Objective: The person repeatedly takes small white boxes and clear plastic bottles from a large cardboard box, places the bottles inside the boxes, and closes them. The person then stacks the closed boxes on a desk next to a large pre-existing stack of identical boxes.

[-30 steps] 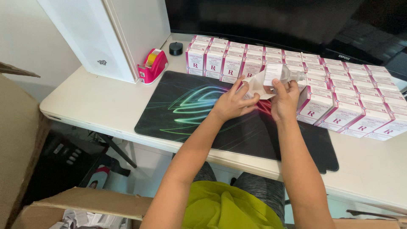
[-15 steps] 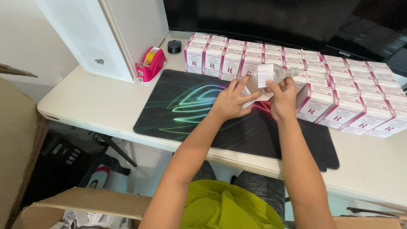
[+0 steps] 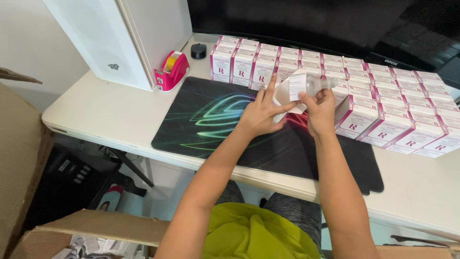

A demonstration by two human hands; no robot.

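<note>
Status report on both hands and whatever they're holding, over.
Left hand gripping folded white paper. Right hand gripping small clear bottle above black desk mat. Rows of pink-and-white boxes close behind, nothing blocking.

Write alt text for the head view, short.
Two bare hands, left hand and right hand, hold a small white bottle with a paper sheet above a dark desk mat. Behind them, rows of pink-and-white cartons fill a white desk, beside a pink tape dispenser.
</note>
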